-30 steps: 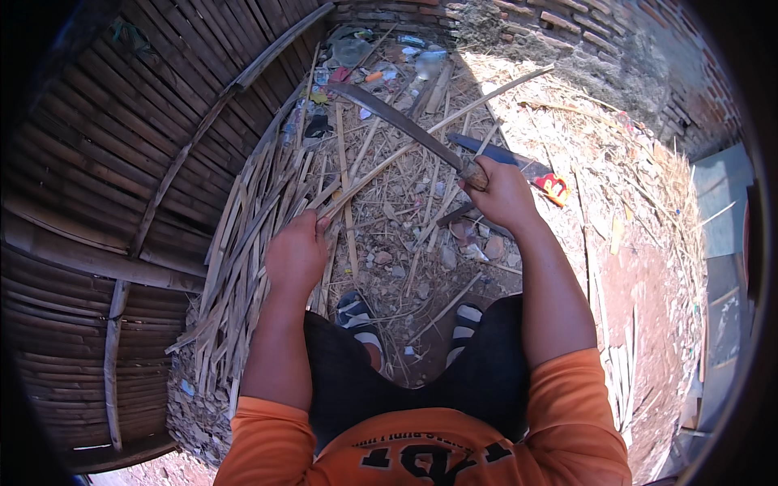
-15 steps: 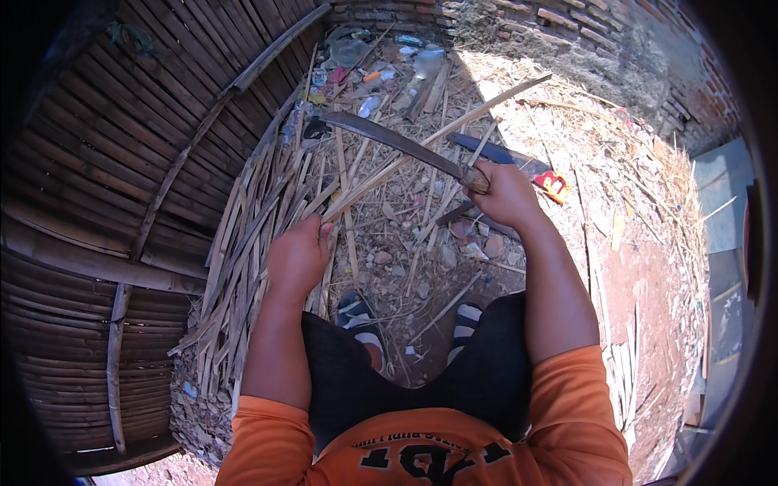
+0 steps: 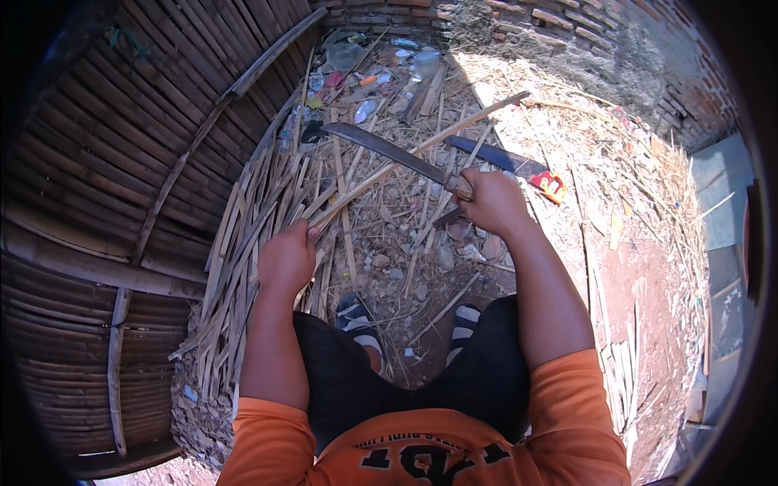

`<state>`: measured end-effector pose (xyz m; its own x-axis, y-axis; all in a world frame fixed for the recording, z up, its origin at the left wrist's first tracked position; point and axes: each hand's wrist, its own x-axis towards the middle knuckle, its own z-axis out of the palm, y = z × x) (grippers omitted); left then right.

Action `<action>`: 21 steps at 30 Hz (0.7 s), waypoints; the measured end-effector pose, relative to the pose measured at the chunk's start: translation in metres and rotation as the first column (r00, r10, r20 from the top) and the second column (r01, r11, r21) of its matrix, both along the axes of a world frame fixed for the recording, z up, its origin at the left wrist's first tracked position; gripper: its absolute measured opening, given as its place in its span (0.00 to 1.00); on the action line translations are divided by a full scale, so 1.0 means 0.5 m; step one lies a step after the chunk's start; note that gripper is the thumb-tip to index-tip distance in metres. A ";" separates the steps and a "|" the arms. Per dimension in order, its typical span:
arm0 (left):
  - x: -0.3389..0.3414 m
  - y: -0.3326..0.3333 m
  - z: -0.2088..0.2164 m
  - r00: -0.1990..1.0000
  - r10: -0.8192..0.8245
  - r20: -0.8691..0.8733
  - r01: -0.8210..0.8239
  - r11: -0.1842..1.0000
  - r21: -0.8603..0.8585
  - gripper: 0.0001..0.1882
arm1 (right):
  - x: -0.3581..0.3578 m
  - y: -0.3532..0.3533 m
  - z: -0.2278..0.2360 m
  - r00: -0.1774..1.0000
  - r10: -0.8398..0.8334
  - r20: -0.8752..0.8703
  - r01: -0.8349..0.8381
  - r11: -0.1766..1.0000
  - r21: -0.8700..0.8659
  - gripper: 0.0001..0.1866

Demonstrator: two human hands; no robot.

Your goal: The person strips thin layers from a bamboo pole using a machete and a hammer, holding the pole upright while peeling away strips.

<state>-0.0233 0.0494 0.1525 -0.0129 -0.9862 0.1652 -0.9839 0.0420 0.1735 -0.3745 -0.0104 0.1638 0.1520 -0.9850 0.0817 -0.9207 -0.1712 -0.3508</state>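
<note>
My left hand is closed round the near end of a long, thin bamboo strip, which slants up and away to the right. In my right hand is the wooden handle of a machete. Its long dark blade points to the far left and crosses over the strip near the strip's middle. Whether blade and strip touch, I cannot tell. Beyond my right hand a handsaw with a red and yellow handle lies on the ground.
Many loose bamboo strips lie in a heap at left, along a slatted bamboo wall. Litter and a plastic bottle lie at the far side, before a brick wall. Rubble and shavings cover the ground near my sandals.
Both hands have shifted slightly to the left, and the strip's far end has come lower and nearer. The machete has moved a little left along with my right hand.
</note>
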 end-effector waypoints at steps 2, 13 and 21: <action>0.003 -0.001 -0.002 1.000 -0.022 -0.012 0.021 0.999 -0.044 0.13 | 0.026 0.005 -0.005 0.993 0.113 -0.013 -0.114 0.992 -0.053 0.08; -0.007 -0.005 0.008 0.999 -0.033 -0.005 0.033 0.999 -0.006 0.13 | -0.004 -0.005 -0.014 0.998 0.061 -0.009 -0.062 0.997 -0.044 0.12; 0.006 0.003 0.024 0.996 -0.036 -0.078 0.037 0.999 0.023 0.15 | -0.067 -0.036 -0.012 0.978 -0.090 0.186 0.088 0.996 0.019 0.12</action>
<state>-0.0204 0.0510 0.1646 -0.0370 -0.9891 0.1427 -0.9652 0.0723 0.2512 -0.4082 -0.0285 0.1577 0.0471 -0.9948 0.0903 -0.8504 -0.0873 -0.5188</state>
